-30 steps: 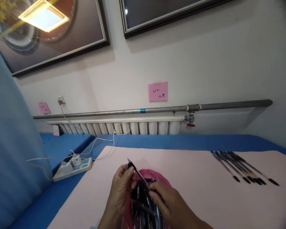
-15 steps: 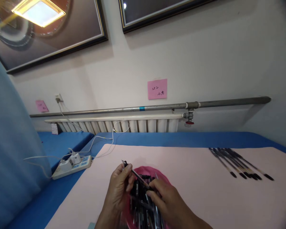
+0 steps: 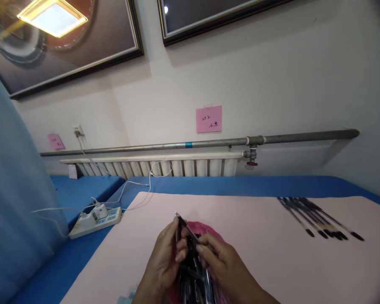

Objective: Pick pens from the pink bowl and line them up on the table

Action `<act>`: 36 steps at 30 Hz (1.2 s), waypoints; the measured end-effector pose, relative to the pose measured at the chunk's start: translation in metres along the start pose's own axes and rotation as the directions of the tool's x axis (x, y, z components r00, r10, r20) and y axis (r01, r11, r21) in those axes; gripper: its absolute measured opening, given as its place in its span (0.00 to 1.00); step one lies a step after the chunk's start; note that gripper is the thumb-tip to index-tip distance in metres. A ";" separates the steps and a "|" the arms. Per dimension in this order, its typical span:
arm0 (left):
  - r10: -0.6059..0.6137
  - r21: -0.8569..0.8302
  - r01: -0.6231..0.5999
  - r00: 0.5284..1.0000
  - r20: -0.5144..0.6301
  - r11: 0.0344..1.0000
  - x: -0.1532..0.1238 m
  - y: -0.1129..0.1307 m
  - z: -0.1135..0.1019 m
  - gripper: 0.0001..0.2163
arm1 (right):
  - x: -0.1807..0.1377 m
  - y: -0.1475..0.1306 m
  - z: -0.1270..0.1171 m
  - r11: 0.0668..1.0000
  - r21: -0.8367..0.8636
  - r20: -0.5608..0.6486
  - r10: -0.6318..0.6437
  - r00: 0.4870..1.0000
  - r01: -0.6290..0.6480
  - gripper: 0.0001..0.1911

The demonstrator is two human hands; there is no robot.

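Note:
A slim pen [image 3: 190, 231] with a dark front part slants between my hands, its bright tip pointing up and left. My left hand [image 3: 166, 257] is closed at the tip end, thumb against the pen. A short dark piece [image 3: 177, 234] shows between its thumb and fingers; I cannot tell whether it is a cap. My right hand [image 3: 223, 259] pinches the pen's other end between thumb and fingers. Under both hands stands a pink basket [image 3: 202, 228], partly hidden, filled with black and clear pens [image 3: 194, 274].
Several thin dark sticks with black ends [image 3: 319, 217] lie side by side on the pink sheet [image 3: 259, 249] at right. A white power strip [image 3: 96, 221] with plugs and cables lies on the blue bed at left. A light-blue item [image 3: 126, 299] shows beside my left forearm.
My left hand has moved right and closer to my right hand, so less of the pen shows between them. The pen's tip has shifted right with it. The right hand stays nearly in place.

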State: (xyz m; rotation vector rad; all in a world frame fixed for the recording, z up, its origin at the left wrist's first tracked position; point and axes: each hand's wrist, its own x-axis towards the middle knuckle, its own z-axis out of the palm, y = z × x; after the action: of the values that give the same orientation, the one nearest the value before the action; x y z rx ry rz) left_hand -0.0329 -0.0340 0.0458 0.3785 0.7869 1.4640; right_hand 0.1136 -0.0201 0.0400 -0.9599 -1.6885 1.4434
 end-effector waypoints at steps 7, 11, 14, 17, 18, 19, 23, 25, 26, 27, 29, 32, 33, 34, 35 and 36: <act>0.066 -0.258 -0.112 0.981 -0.180 0.960 0.006 0.014 -0.009 0.06 | -0.003 0.003 -0.002 0.991 -0.131 0.092 -0.020 0.996 0.032 0.10; 0.115 -0.312 -0.174 0.973 -0.199 0.934 0.008 0.015 -0.012 0.07 | -0.004 0.011 0.005 0.980 -0.195 0.143 -0.020 0.990 0.048 0.09; 0.136 -0.326 -0.200 0.969 -0.208 0.924 0.009 0.014 -0.012 0.07 | -0.002 0.016 0.005 0.974 -0.219 0.151 -0.027 0.988 0.060 0.09; 0.151 -0.325 -0.219 0.964 -0.220 0.920 0.009 0.014 -0.009 0.07 | -0.002 0.015 0.004 0.964 -0.259 0.192 -0.017 0.981 0.068 0.09; 0.155 -0.317 -0.221 0.963 -0.222 0.922 0.008 0.013 -0.007 0.07 | -0.002 0.015 0.003 0.960 -0.270 0.203 -0.013 0.979 0.069 0.09; 0.159 -0.302 -0.224 0.962 -0.224 0.927 0.008 0.012 -0.005 0.07 | -0.002 0.014 0.003 0.959 -0.276 0.208 -0.008 0.978 0.067 0.09; 0.213 -0.187 -0.258 0.949 -0.233 0.948 0.005 0.006 0.001 0.06 | -0.002 0.013 0.002 0.961 -0.268 0.186 -0.014 0.982 0.065 0.09; 0.263 -0.125 -0.296 0.938 -0.227 0.947 0.005 0.001 0.002 0.05 | -0.002 0.013 0.003 0.965 -0.257 0.169 -0.011 0.986 0.055 0.09; 0.288 -0.100 -0.315 0.931 -0.224 0.944 0.005 -0.002 0.002 0.06 | -0.001 0.013 0.003 0.966 -0.252 0.165 -0.004 0.986 0.046 0.09; 0.307 -0.081 -0.331 0.926 -0.219 0.940 0.004 -0.004 0.002 0.06 | -0.001 0.014 0.004 0.968 -0.248 0.161 0.001 0.987 0.039 0.09; 0.318 -0.059 -0.336 0.925 -0.206 0.940 0.004 -0.008 0.002 0.08 | -0.001 0.015 0.006 0.970 -0.241 0.144 -0.005 0.990 0.040 0.10; 0.299 -0.041 -0.309 0.940 -0.165 0.950 0.002 -0.013 0.006 0.08 | -0.002 0.017 0.010 0.972 -0.225 0.135 -0.032 0.990 0.062 0.11; 0.293 -0.036 -0.302 0.944 -0.149 0.953 0.001 -0.015 0.008 0.08 | -0.002 0.017 0.010 0.974 -0.216 0.131 -0.039 0.991 0.067 0.11; 0.291 -0.034 -0.297 0.948 -0.133 0.954 0.000 -0.016 0.010 0.09 | -0.002 0.018 0.011 0.977 -0.203 0.123 -0.047 0.991 0.071 0.11; 0.288 -0.031 -0.293 0.950 -0.118 0.956 0.000 -0.018 0.011 0.09 | -0.002 0.018 0.011 0.979 -0.189 0.106 -0.054 0.993 0.073 0.11; 0.283 -0.029 -0.287 0.953 -0.108 0.957 0.000 -0.019 0.013 0.09 | -0.002 0.018 0.011 0.982 -0.174 0.086 -0.058 0.995 0.072 0.11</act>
State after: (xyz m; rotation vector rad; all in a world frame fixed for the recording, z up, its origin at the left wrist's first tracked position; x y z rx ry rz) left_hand -0.0103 -0.0332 0.0419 0.3977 0.8041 1.7807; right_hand 0.1069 -0.0255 0.0208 -0.9418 -1.9158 1.3225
